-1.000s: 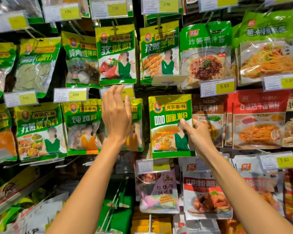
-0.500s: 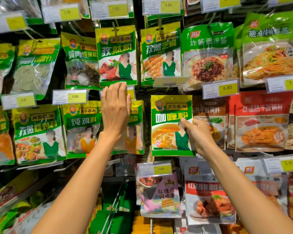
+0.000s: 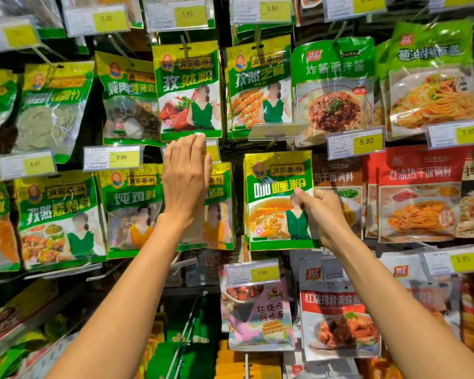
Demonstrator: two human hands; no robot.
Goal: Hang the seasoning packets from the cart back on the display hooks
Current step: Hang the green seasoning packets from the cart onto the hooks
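Observation:
A green and yellow curry seasoning packet [image 3: 274, 203] hangs in the middle row of the display wall, just below a tilted clear tag holder [image 3: 278, 131]. My right hand [image 3: 320, 212] pinches its right edge between thumb and curled fingers. My left hand [image 3: 186, 176] is raised with straight fingers laid against a price tag [image 3: 212, 151] and the green packet [image 3: 219, 206] hanging under it, hiding most of that packet. The hook itself is hidden behind the packets.
Rows of hanging packets fill the wall: green seasoning packets [image 3: 188, 88] above and to the left, red noodle sauce packets [image 3: 419, 192] to the right, rib sauce packets [image 3: 340, 324] below. Yellow price tags [image 3: 356, 143] jut out on holders. Green and yellow goods lie on the lower shelf.
My left hand has crept slightly upward onto the price tag. My right hand keeps its pinch on the curry packet, which sits a little higher against the display.

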